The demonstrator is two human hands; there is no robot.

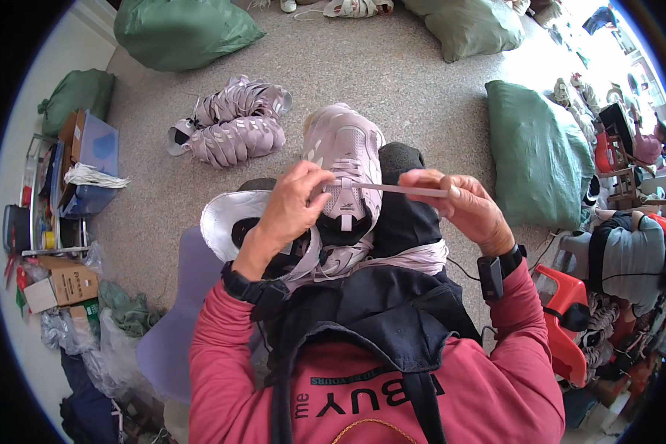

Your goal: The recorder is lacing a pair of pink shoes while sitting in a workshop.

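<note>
A pale pink sneaker (345, 140) lies across my lap, its toe pointing away from me and its tongue toward me. Close to the left side of its lacing, my left hand (294, 206) is closed, thumb and fingertips pinching at the lace end of the row. A flat pale pink shoelace (399, 190) runs taut from there to the right, where my right hand (470, 206) grips it between thumb and fingers. More pink laces (414, 259) hang in a bundle over my right thigh. Beneath my left wrist is a white-rimmed piece (222, 226) with a dark inside, partly covered.
Several pink shoe uppers (233, 122) lie stacked on the floor ahead. Green sacks (536, 155) stand around, one near my right. At left are a blue bin (100, 159) and a cardboard box (74, 281). A red stool (562, 325) and a person (621, 248) are at right.
</note>
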